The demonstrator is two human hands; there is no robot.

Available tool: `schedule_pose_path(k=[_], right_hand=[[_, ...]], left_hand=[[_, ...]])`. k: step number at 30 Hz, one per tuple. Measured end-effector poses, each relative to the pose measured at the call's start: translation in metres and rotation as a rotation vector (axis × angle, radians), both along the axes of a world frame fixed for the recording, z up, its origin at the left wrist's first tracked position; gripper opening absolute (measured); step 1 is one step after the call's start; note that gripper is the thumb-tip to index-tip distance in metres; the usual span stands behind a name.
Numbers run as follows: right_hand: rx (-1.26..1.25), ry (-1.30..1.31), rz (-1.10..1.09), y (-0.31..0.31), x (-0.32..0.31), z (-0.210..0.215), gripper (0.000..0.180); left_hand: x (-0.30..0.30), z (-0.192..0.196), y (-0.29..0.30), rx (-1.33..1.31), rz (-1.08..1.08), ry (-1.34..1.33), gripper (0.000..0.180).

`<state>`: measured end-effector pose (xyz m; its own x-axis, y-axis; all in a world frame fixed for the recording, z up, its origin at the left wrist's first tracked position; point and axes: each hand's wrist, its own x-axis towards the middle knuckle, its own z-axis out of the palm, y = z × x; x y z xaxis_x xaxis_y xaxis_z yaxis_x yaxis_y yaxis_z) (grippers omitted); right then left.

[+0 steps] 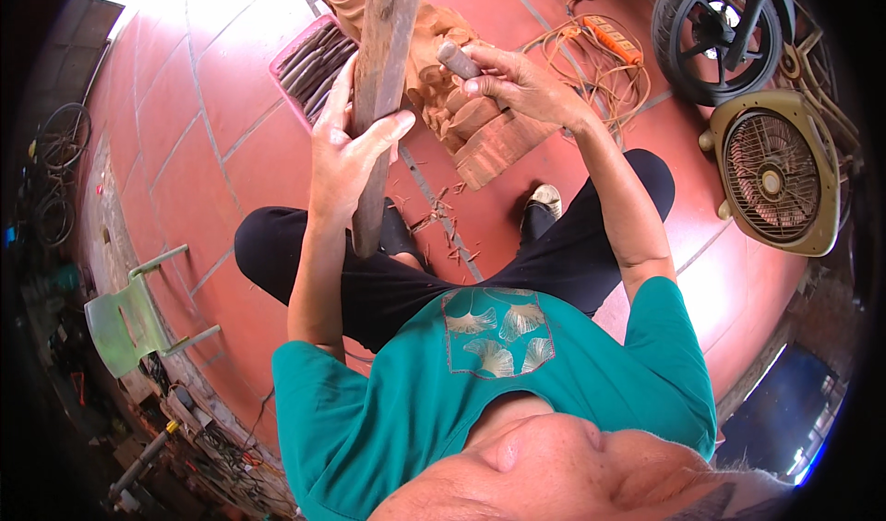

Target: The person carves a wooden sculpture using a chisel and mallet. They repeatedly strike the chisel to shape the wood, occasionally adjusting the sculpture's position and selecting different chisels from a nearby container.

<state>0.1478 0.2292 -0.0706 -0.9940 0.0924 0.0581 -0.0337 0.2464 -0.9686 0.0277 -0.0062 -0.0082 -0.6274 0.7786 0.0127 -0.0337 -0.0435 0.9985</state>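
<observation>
Carved wood block [480, 124] is standing on the red tiled floor [175, 124] just in front of my knees, pale reddish, with rounded scroll shapes already cut into its face. I am setting a chisel [457, 59] against its upper part; my right hand [517, 83] is pinching the grey handle between thumb and fingertips, the tool slanting down into the carving. My left hand [346, 156] is wrapped tight around a long wooden mallet [383, 87], fingers curled over the front and thumb pressing the side, the shaft rising upright past the top of the view. I cannot tell whether the mallet's head is touching the chisel.

To do this cut well, I am judging that the edge should sit firmly in its groove before any blow, the handle kept in line with the grain, and the strikes kept light so that the scrolls do not chip.

Wood shavings [443, 221] are lying scattered on the tiles between my feet. Behind the block, a pink tray of dark chisels [314, 59] is resting on the floor. Farther right are an orange power strip [609, 36] with tangled cord, a motorbike wheel [715, 32] and a beige box fan [780, 170]. A green plastic chair [129, 323] is standing well apart on my left.
</observation>
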Motion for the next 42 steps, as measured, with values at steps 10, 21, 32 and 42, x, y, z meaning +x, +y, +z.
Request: schedule_pose_path(k=[10, 21, 32, 42], right_hand=[[0.096, -0.043, -0.098, -0.005, 0.001, -0.009, 0.037], [0.219, 0.026, -0.134, -0.011, -0.002, -0.012, 0.035], [-0.136, 0.169, -0.138, -0.007, -0.025, 0.007, 0.032], [-0.149, 0.130, -0.107, -0.008, -0.038, -0.008, 0.034]], left_hand=[[-0.007, -0.017, -0.007, -0.155, -0.095, 0.370, 0.083], [-0.011, -0.021, -0.013, -0.258, -0.072, 0.405, 0.087], [-0.020, -0.019, -0.026, -0.071, 0.027, 0.301, 0.081], [-0.022, -0.023, -0.033, -0.093, 0.021, 0.304, 0.082]])
